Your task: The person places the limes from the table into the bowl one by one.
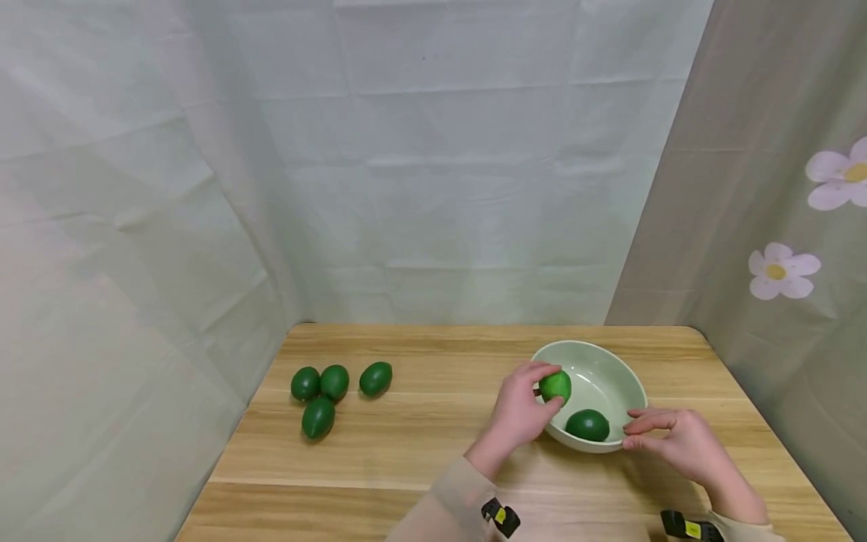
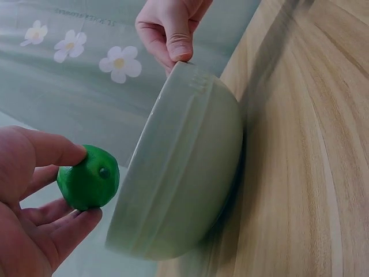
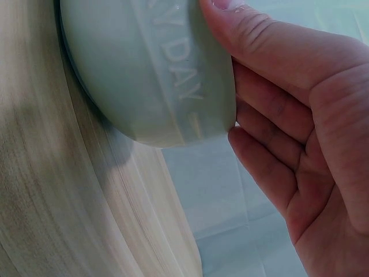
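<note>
Fingers (image 2: 55, 149) and thumb of the left hand (image 1: 521, 403) are clamped on a bright green fruit (image 1: 557, 386), pinching it from opposite sides, and in the left wrist view you can see its little nub poking out between them. That fruit's up at the left side of a pale green bowl (image 1: 612, 388), just above the rim, and looks clear of it by a small gap. The right hand (image 1: 684, 440) has the bowl's right edge pinched, thumb on the outside wall, other fingers at the rim. Bowl's sitting upright on the right part of a wood-grain table (image 1: 433, 452), with raised lettering on its outside, "DAY" being the bit I can read. Inside, at the near side, lies one dark green fruit (image 1: 587, 425). Well off to the left there's a tight bunch of three dark green fruits (image 1: 318, 418), two at the far side and one nearer, plus a lone fruit (image 1: 375, 379) just right of them. Both wrists have black straps (image 1: 501, 517) with a yellow patch. Pale curtains (image 1: 460, 203) hang behind, with white flowers (image 1: 775, 271) on the right one.
</note>
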Available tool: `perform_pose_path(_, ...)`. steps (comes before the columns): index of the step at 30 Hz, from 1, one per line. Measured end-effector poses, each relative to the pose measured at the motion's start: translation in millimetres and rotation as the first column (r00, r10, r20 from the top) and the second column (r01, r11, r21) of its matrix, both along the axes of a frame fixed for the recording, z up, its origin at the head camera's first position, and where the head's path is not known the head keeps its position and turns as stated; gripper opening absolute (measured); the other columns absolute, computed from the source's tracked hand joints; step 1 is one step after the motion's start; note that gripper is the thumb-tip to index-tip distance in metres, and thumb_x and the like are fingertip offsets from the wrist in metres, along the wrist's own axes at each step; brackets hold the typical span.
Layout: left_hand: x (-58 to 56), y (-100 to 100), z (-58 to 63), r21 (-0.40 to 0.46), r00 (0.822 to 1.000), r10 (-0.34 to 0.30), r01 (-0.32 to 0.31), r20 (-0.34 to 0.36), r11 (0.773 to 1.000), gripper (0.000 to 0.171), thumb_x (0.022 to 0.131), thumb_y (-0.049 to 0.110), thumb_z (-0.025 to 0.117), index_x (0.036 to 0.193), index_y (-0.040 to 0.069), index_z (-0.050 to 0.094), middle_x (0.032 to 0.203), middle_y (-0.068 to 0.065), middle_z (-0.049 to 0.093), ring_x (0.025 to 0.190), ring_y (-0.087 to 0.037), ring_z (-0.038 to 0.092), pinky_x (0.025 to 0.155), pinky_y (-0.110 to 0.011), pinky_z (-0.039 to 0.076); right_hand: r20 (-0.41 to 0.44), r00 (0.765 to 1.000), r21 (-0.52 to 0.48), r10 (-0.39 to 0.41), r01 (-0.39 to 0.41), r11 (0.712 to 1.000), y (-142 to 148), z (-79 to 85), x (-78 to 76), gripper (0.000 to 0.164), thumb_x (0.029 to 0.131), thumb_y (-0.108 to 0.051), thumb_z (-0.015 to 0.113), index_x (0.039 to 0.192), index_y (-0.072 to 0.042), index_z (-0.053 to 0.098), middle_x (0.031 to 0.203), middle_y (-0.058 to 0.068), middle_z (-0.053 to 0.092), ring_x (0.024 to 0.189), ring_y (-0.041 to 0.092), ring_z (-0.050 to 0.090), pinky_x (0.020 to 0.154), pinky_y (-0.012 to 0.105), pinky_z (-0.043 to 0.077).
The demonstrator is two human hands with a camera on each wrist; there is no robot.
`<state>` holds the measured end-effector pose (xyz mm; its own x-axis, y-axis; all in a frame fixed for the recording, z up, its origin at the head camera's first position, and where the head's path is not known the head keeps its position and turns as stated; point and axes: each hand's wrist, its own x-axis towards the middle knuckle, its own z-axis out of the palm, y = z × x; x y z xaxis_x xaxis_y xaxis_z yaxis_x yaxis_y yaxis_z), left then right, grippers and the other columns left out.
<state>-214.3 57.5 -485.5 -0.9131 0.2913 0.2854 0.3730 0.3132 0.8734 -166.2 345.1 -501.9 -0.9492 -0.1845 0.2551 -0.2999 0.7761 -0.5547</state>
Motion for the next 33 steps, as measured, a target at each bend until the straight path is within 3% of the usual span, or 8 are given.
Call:
perform_pose_path(18, -9.0, 21.2, -2.0, -0.142, 0.999, 0.015, -0.019, -0.031, 0.99, 0.049, 0.092, 0.01, 0.083, 0.14, 0.012, 0.071, 0.139, -0.005, 0.067, 0.119, -0.009, 0.061, 0.095, -0.017, 0.051, -0.01, 1.0, -0.01, 0.014, -0.014, 1.0, 1.4, -1.9, -0.9, 0.017, 0.072, -0.03, 0.1, 0.082, -0.03, 0.086, 0.102, -0.003, 0.082, 0.105, 0.011, 0.073, 0.089, 0.001, 0.037)
perform_pose_path(33, -9.5, 25.0, -6.6, -0.145, 0.999, 0.007, -0.013, -0.04, 0.989, 0.048, 0.092, 0.009, 0.083, 0.139, 0.012, 0.073, 0.139, -0.004, 0.067, 0.117, -0.007, 0.062, 0.097, -0.017, 0.051, -0.026, 1.0, -0.015, 0.017, -0.017, 1.0, 0.9, -3.1, -2.1, 0.018, 0.072, -0.028, 0.101, 0.081, -0.029, 0.086, 0.1, -0.004, 0.082, 0.104, 0.007, 0.072, 0.089, 0.0, 0.036)
